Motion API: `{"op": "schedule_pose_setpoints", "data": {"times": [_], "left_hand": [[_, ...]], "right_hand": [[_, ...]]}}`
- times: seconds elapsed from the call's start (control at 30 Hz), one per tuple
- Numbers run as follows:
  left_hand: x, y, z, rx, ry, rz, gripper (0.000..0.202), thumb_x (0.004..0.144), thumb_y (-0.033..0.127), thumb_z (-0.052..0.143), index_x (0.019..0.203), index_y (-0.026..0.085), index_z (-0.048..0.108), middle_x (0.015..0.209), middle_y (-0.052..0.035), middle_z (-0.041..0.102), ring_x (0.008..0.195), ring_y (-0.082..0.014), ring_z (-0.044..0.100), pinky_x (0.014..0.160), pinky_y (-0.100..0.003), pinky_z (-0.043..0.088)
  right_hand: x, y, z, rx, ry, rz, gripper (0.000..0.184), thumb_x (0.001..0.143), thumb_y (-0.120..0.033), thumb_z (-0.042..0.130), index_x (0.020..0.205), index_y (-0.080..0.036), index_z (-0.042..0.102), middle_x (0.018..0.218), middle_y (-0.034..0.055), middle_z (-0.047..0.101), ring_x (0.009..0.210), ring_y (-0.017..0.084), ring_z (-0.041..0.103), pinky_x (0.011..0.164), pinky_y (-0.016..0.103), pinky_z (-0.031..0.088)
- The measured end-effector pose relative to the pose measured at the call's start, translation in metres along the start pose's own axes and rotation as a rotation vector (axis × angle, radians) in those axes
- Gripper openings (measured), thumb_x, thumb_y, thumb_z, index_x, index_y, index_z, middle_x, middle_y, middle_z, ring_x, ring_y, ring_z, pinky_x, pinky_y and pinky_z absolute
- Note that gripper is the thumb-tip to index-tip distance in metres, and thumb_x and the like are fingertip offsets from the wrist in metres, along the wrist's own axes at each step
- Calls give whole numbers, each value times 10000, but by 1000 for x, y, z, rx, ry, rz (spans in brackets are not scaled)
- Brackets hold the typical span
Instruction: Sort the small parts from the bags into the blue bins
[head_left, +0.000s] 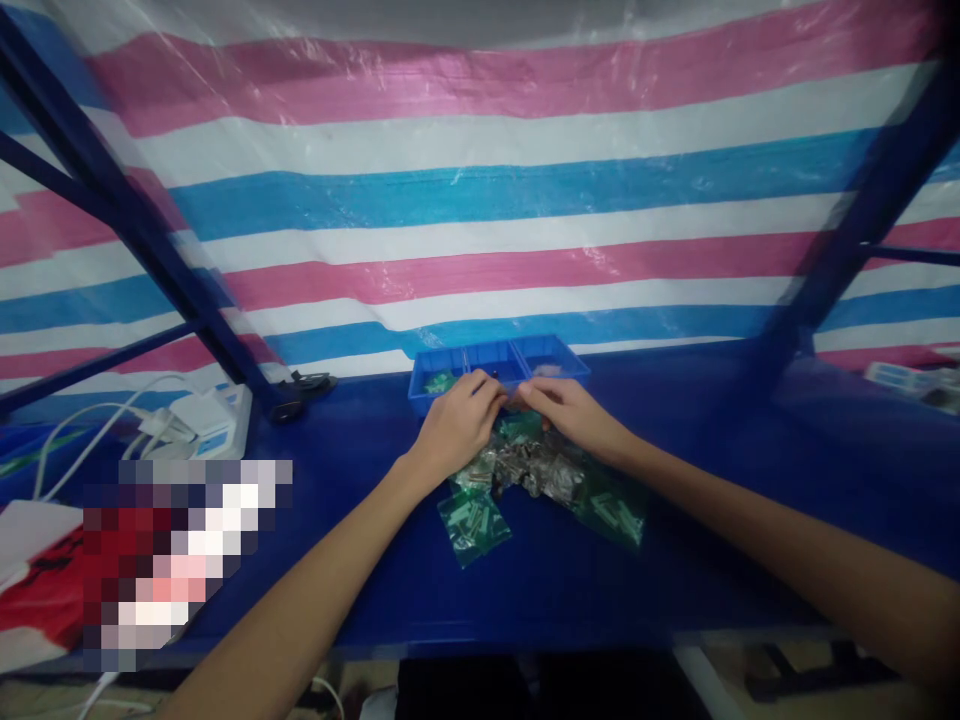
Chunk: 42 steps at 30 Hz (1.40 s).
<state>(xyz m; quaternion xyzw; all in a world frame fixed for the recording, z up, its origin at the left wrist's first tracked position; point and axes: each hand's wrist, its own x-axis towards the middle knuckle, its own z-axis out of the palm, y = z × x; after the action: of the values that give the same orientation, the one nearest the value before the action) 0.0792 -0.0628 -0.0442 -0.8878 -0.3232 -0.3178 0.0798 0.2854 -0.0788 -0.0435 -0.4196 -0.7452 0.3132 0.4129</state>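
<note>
My left hand (459, 420) and my right hand (568, 413) meet at the front wall of a blue divided tray (551, 352) on the blue table. Both have their fingers pinched together over something small that I cannot make out. Under and just in front of the hands lies a heap of small metal parts (534, 468) on clear bags. Small green circuit boards (472, 520) lie in bags at the near edge of the heap. The tray's left compartment holds green pieces (439, 382); the middle one holds a few dark bits.
A white power strip with plugs and white cables (206, 420) sits at the left. A striped pink, blue and white tarp (480, 200) hangs behind. Dark blue frame posts (142, 230) slant up on both sides. A red and white item lies at the near left.
</note>
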Motion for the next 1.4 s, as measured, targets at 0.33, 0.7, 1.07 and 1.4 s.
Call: {"op": "schedule_pose_setpoints", "data": {"times": [0.33,0.7,1.07,1.4], "left_hand": [[1,2,-1,-110,83,-77,399,935,242,639,1292,192,469,1147,-80,582,916,-184,627,814,-351,551],[0,2,0,-42,64,62,152,1007,231,515,1109,174,612,1053,-68,599,931,-177,622,763,-308,530],[2,1,0,-133,57,-103,269,994,272,559,1250,198,602,1028,-55,669,903,-184,650,754,-324,528],[0,0,-2,-4,-71,-78,257,1017,251,468,1235,202,595,1148,-78,625,954,-195,655,773,-335,543]], "right_hand": [[3,8,-2,23,115,-12,187,863,-366,645,780,-201,672,822,57,702,794,206,637,769,376,471],[1,2,-1,100,89,54,252,856,-439,673,805,-195,642,826,57,680,763,181,623,674,342,486],[11,7,-25,-136,250,-82,147,858,-350,650,809,-222,700,805,50,725,779,216,652,742,379,500],[23,28,-51,-205,555,96,342,819,-387,641,1087,-174,639,1031,119,716,656,199,646,598,346,499]]}}
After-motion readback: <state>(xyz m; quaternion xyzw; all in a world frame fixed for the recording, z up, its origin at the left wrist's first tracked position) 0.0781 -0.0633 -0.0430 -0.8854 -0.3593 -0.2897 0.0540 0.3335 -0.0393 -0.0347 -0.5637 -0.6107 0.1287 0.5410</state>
